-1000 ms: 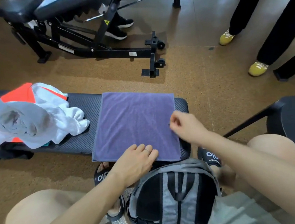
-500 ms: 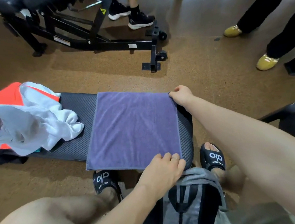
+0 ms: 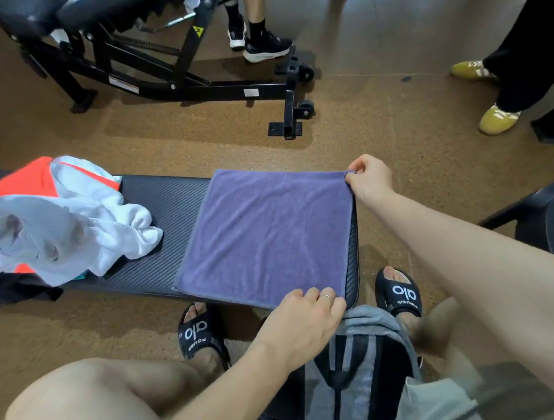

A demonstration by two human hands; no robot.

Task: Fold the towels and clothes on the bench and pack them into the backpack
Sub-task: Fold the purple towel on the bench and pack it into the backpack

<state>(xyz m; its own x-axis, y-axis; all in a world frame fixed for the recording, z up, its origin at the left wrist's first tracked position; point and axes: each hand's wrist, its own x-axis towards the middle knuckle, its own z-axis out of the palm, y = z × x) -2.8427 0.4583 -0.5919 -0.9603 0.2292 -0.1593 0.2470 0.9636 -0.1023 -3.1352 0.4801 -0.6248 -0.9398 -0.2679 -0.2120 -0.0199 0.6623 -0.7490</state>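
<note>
Hands on one purple towel

— Where did the square purple terry towel lie?
— Flat on the right end of the long black ribbed bench, its near edge overhanging slightly.
— And the clothes?
— A crumpled white and orange pile of clothes sat at the left. The grey and black fabric backpack stood upright on the floor, near the bench's right end.

purple towel: 1 | backpack: 1 | hands: 2 | benches: 2
</note>
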